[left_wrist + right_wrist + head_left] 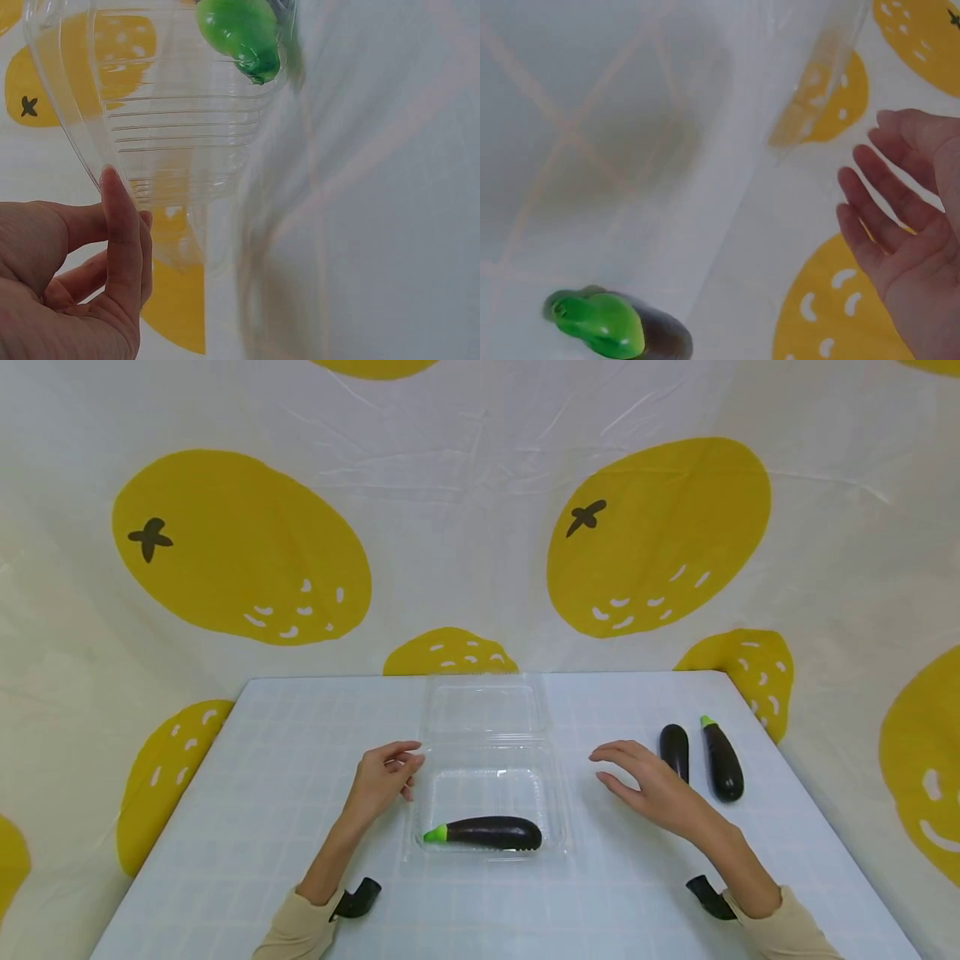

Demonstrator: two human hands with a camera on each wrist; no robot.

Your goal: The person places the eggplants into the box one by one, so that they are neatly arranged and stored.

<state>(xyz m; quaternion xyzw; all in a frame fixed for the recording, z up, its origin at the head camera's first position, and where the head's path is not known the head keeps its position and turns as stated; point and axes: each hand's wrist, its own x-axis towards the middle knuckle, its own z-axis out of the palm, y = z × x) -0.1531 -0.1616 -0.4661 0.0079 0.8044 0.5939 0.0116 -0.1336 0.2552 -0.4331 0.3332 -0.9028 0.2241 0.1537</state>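
Observation:
A clear plastic clamshell container (557,793) lies on the table, its lid (487,706) folded back toward the wall. Inside, along the near side, is a dark eggplant (495,832) with a green stem end pointing left. My left hand (381,778) is at the container's left edge, thumb and fingers loosely bent, fingertips right at the rim; the left wrist view has the thumb (120,232) overlapping that rim. To the right of the container hovers my right hand (648,789), fingers spread and relaxed, holding nothing. It partly hides an eggplant (674,748) behind it.
Another eggplant (723,762) lies at the right, its green end toward the wall. The pale checked tablecloth (480,914) covers the table, which meets a white backdrop (465,527) printed with yellow fruit. Dark straps (358,898) show at both sleeves.

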